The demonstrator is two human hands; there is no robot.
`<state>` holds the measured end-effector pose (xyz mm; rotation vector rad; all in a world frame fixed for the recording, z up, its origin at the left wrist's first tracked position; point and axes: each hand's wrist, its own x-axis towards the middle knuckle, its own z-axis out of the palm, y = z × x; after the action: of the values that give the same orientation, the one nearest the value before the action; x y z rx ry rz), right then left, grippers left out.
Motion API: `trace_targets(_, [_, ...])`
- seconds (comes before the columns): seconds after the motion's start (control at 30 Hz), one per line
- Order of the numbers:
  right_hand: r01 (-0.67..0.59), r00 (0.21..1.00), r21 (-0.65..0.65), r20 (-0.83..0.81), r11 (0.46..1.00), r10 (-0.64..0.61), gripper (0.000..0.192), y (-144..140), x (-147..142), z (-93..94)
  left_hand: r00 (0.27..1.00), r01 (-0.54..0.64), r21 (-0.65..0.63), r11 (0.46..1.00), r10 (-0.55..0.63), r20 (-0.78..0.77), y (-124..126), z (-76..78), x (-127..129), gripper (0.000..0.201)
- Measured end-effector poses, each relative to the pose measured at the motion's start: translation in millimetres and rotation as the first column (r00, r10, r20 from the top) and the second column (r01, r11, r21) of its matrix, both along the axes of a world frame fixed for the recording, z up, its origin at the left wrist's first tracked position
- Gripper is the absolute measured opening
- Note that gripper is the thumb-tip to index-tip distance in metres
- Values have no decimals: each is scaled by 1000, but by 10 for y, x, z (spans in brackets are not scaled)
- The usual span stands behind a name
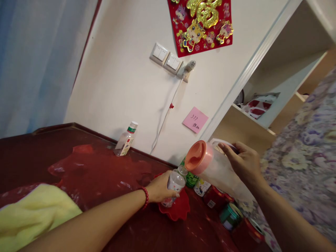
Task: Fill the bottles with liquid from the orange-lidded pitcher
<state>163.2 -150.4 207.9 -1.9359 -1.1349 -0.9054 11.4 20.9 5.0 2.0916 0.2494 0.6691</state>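
Note:
My left hand (160, 187) is wrapped round a clear plastic bottle (177, 180), whose uncapped mouth points up. Beneath the bottle is a red scalloped dish (179, 210); whether its base touches the dish is hidden by my fingers. In my right hand (246, 160) is the handle of a translucent pitcher (219, 172). The pitcher is tipped to the left, and its orange-pink lid (197, 156) comes right up to the bottle's mouth. I cannot make out any liquid running between them.
Several cans (231, 216) line the table's right side. Near the wall stands another clear bottle (126, 140) with a white cap. A yellow cloth (36, 213) lies at the left on red plastic film (97, 168). A white cord (165, 119) hangs from the wall socket.

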Motion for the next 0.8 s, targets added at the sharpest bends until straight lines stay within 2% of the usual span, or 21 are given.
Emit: trace_targets(0.8, [6,1000,-2,28,1000,-6,58,-8,2,-6,1000,10,5,1000,-10,22,20,-33,15,63])
